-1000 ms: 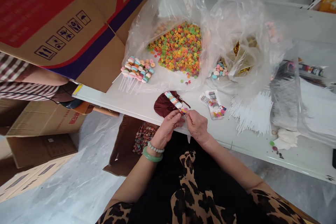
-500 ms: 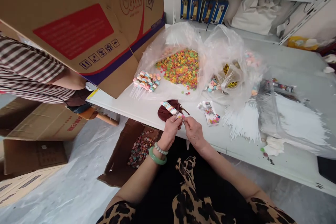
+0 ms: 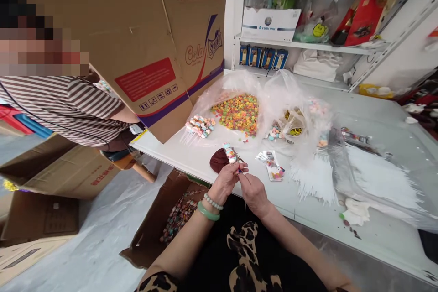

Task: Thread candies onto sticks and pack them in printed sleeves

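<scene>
Upright in my left hand (image 3: 226, 179) is a wrapped candy skewer (image 3: 230, 153), pastel sweets stacked in a clear printed sleeve. My left fingers are closed around its lower part. My right hand (image 3: 255, 193) is closed against the same lower end, where its thumb and fingers pinch; the exact spot is hidden by the fingers. Behind the skewer lies a dark red cloth pouch (image 3: 219, 160) on the table. Flat printed sleeves (image 3: 273, 171) rest to the right of my hands. Several unwrapped candy skewers (image 3: 200, 126) lie at the table's left side.
Clear bags of ring candies (image 3: 241, 114) and other sweets (image 3: 320, 116) stand at the back. White sticks (image 3: 313, 175) lie right, beside a bag of more sticks (image 3: 383, 175). A big carton (image 3: 137, 32) stands left, partly hiding a co-worker (image 3: 92, 105). Below is a box of candies (image 3: 150, 219).
The view has tilted up, showing more of the shelves and the co-worker. The candy skewer now stands more upright, and my right fingers have curled in more at its lower end.
</scene>
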`<move>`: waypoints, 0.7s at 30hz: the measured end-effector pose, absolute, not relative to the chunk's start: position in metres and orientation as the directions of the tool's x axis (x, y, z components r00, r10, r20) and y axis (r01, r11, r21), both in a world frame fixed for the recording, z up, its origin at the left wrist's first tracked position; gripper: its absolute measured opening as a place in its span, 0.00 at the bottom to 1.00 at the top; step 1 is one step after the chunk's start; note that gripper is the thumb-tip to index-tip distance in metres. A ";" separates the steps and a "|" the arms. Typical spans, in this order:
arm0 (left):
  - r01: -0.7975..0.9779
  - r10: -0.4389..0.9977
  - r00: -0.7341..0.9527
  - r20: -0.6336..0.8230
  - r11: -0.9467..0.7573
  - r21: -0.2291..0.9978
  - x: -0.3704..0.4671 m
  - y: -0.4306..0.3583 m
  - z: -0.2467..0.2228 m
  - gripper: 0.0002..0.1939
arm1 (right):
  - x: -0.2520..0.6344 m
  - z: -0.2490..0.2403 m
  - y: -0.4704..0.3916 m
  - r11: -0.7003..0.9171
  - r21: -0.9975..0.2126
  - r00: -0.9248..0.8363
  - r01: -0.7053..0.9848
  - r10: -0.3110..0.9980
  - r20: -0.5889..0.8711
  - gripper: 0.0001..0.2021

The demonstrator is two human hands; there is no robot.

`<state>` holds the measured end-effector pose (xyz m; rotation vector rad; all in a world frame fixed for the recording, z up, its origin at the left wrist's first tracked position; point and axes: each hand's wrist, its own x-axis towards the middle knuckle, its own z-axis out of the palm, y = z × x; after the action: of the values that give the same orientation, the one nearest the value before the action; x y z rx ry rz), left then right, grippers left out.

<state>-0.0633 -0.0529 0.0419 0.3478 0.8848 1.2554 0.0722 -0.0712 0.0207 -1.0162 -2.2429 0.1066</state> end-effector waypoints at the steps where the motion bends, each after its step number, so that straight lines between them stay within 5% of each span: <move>1: -0.688 0.929 0.031 -0.370 0.288 0.666 -0.062 -0.052 0.041 0.18 | 0.074 0.023 -0.072 0.670 -0.415 -0.439 0.615 0.729 0.525 0.14; 4: -0.680 0.949 -0.016 -0.313 0.219 0.699 -0.055 -0.051 0.039 0.16 | 0.077 0.034 -0.068 0.441 -0.765 -0.234 0.469 0.898 0.373 0.10; 7: -0.650 0.946 0.006 -0.324 0.250 0.717 -0.045 -0.054 0.038 0.18 | 0.072 0.039 -0.059 0.046 -0.995 -0.237 0.091 0.971 0.023 0.13; 10: -0.634 0.933 0.093 -0.348 0.325 0.702 -0.041 -0.061 0.040 0.21 | 0.068 0.032 -0.053 -0.362 -0.906 -0.433 -0.222 0.869 -0.241 0.15; 13: -0.606 0.939 0.239 -0.247 0.343 0.717 -0.048 -0.073 0.045 0.14 | 0.072 0.021 -0.057 -0.620 -0.758 -0.716 -0.203 0.622 -0.317 0.15; 16: -0.586 0.906 0.323 -0.275 0.420 0.693 -0.059 -0.079 0.041 0.12 | 0.076 0.015 -0.067 -0.545 -0.839 -0.753 -0.019 0.560 -0.346 0.16; 19: -0.682 0.865 0.187 -0.466 0.456 0.572 -0.061 -0.073 0.028 0.12 | 0.074 0.019 -0.075 -0.247 -0.958 -0.507 0.143 0.813 -0.285 0.14; 21: -0.756 0.817 0.103 -0.567 0.435 0.490 -0.056 -0.066 0.019 0.11 | 0.070 0.022 -0.077 0.072 -0.947 -0.328 0.312 0.944 -0.036 0.09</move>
<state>-0.0555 -0.0660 0.0189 0.0825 0.8968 1.1627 0.0703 -0.0770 0.0217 -1.2552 -1.7169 1.2684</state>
